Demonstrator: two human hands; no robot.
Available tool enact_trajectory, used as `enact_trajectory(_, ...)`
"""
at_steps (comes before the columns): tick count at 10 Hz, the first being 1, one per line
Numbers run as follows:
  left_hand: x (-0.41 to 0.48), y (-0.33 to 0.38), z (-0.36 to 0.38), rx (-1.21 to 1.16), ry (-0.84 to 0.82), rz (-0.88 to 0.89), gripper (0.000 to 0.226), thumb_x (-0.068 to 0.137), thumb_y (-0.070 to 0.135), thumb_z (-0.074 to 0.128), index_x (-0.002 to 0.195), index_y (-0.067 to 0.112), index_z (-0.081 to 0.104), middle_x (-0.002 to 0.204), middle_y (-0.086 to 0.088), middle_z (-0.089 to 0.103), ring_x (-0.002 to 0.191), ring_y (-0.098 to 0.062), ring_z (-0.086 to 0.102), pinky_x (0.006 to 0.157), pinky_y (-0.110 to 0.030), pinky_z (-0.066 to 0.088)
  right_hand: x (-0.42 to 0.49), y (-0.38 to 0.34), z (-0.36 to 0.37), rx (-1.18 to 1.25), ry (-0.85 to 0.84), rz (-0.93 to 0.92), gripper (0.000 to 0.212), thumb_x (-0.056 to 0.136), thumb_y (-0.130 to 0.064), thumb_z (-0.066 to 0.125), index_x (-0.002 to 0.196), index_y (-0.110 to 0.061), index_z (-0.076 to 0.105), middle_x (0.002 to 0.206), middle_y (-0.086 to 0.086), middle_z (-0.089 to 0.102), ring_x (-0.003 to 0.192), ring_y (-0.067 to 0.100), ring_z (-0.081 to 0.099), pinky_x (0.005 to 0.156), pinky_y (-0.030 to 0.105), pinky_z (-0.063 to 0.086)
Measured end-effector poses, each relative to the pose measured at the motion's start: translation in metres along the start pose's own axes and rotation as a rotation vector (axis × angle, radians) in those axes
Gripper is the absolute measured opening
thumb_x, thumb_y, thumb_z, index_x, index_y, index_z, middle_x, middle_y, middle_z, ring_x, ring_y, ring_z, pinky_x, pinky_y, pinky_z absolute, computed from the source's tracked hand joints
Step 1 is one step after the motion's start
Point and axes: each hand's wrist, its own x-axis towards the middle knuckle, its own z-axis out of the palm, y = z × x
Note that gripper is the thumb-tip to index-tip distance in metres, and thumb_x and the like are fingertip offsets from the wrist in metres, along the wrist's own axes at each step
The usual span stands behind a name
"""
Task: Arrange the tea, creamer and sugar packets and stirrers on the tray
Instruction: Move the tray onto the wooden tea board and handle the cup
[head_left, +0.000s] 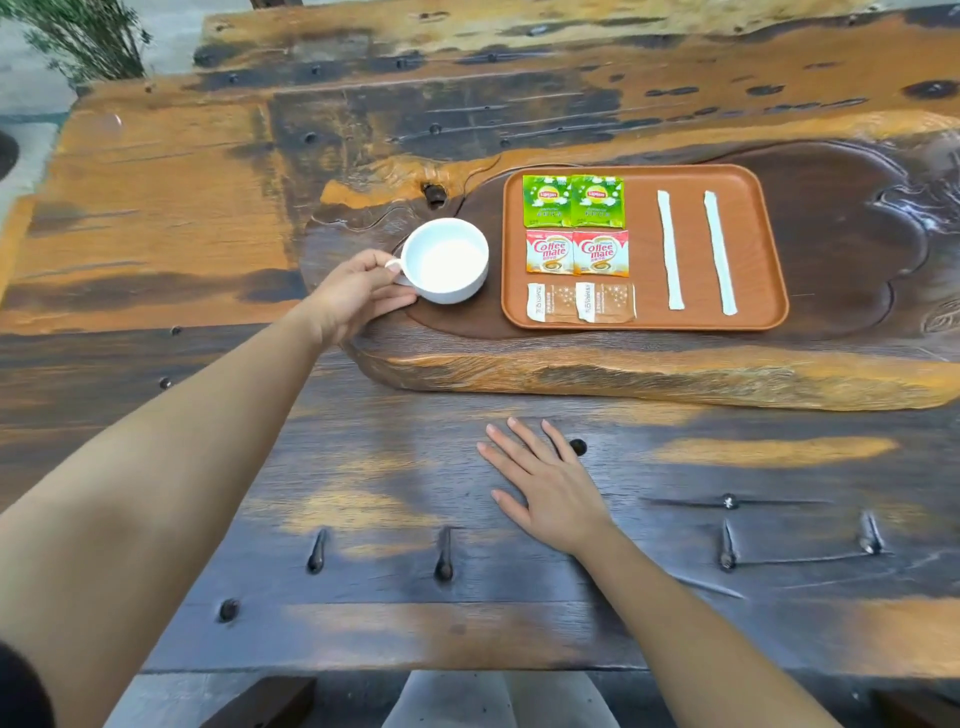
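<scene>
With the packets laid out, I judge the arranging all but done: on the orange tray (769, 249), two Lipton tea packets (573, 201) sit at 12 o'clock, two Coffee-mate creamers (577, 253) below, two brown sugar packets (581, 302) at 6, two paper-wrapped stirrers (696, 252) at 3. My left hand (353, 296) pinches the white cup (445, 261) handle at 9, off-tray; my right hand (550, 483) rests flat, empty, on the wooden table (363, 597).

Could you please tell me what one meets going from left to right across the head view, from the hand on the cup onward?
left hand → white cup → packets → left stirrer → right stirrer → tray right rim.
</scene>
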Motion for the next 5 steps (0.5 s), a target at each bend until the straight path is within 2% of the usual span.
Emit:
enact_trajectory(2,0.0052,0.0023,0.0010,0.021,0.019,-0.001,0.014,0.094,0.011,0.047,0.083,0.017,0.054,0.092,-0.008,0.065,0.090,-0.019,0.065,0.084,-0.027,0.056,-0.0001,-0.0008,-0.0023,0.000,-0.006,-0.004,0.055,0.095,-0.049,0.030,0.146,-0.030,0.022,0.156,-0.009,0.021,0.145,0.015,0.013,0.119,0.045,0.007)
enact_trajectory(3,0.0037,0.0045,0.0029,0.038,0.046,-0.009,0.012,0.094,0.012,0.048,0.085,0.016,0.055,0.094,-0.009,0.065,0.089,-0.018,0.066,0.081,-0.025,0.057,0.0003,-0.0008,-0.0006,-0.004,-0.033,0.002,0.055,0.096,-0.050,0.025,0.147,-0.032,0.016,0.157,-0.012,0.012,0.146,0.013,0.006,0.120,0.044,0.002)
enact_trajectory(4,0.0014,0.0050,0.0040,0.043,0.060,-0.018,0.008,0.093,0.016,0.049,0.091,0.017,0.056,0.099,-0.011,0.065,0.087,-0.017,0.067,0.075,-0.022,0.058,0.0006,-0.0006,-0.0010,-0.005,-0.032,-0.005,0.056,0.096,-0.051,0.024,0.147,-0.033,0.015,0.157,-0.012,0.012,0.146,0.013,0.005,0.119,0.044,0.001)
enact_trajectory(5,-0.0023,0.0053,0.0038,0.043,0.091,-0.025,0.017,0.094,0.019,0.048,0.108,0.014,0.056,0.108,-0.013,0.063,0.092,-0.020,0.067,0.077,-0.024,0.058,0.0023,-0.0017,-0.0047,0.004,-0.045,0.001,0.056,0.095,-0.050,0.026,0.147,-0.032,0.017,0.157,-0.010,0.016,0.146,0.014,0.008,0.119,0.044,0.002)
